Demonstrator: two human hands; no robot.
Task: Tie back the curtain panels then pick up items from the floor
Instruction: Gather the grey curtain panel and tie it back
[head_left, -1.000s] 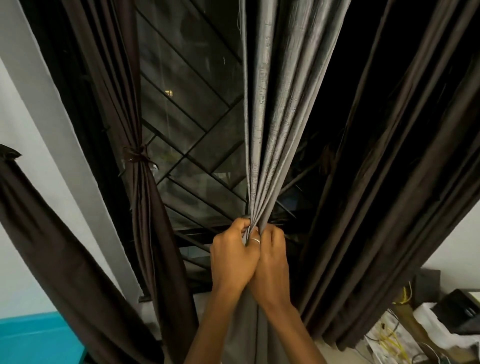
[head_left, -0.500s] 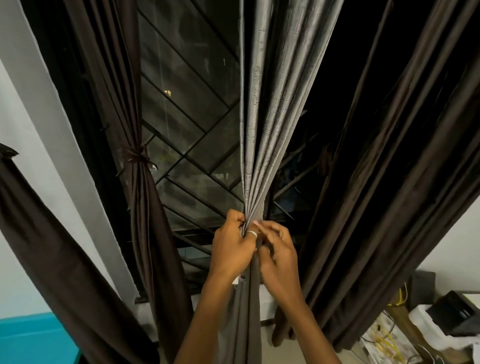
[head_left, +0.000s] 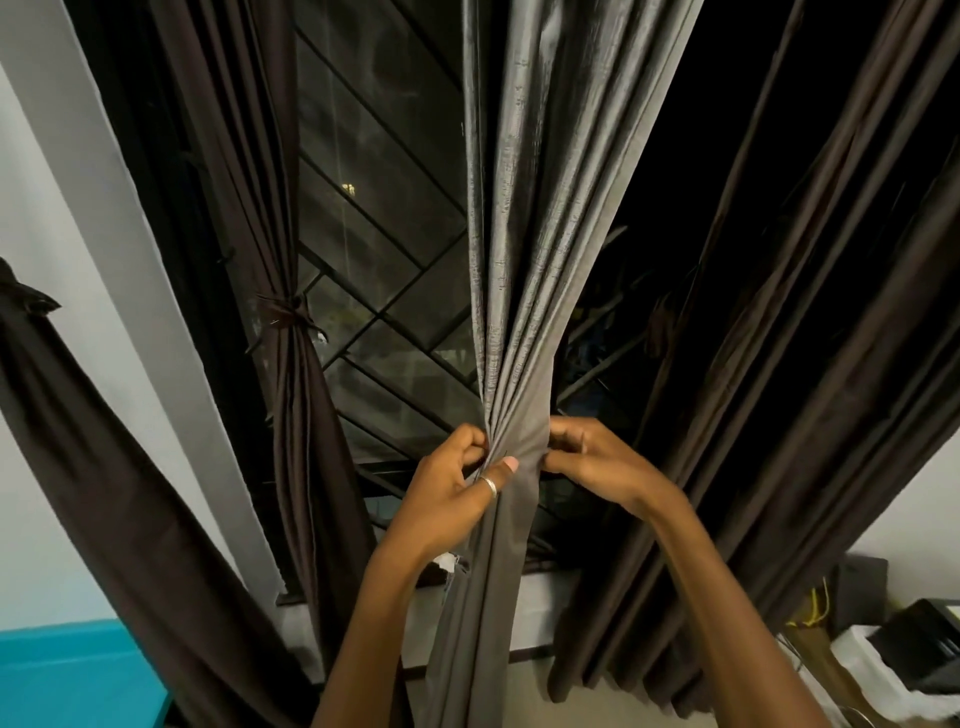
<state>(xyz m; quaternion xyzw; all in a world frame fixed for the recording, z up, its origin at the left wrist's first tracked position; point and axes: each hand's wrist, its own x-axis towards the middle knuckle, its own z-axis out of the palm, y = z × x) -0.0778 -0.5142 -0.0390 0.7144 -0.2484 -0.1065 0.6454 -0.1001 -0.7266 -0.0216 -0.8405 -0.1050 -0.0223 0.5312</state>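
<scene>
The grey curtain panel (head_left: 524, 260) hangs bunched in front of the window grille (head_left: 384, 291), its top and hem cut off by the frame. Left of it a brown panel (head_left: 296, 395) is bound with a tie (head_left: 283, 312); to its right, loose brown panels (head_left: 779, 364) hide the glass. The left hand (head_left: 457, 483) and right hand (head_left: 597, 462) each keep a pinching grip on the bunch from their own side, fingers curled and the left thumb laid across the cloth.

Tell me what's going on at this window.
A person is gathering the grey curtain panel into a bunch: the left hand and right hand both pinch the gathered folds. No tie shows round it. The dark brown panel to its left is already tied back; the dark panel on the right hangs loose.
</scene>
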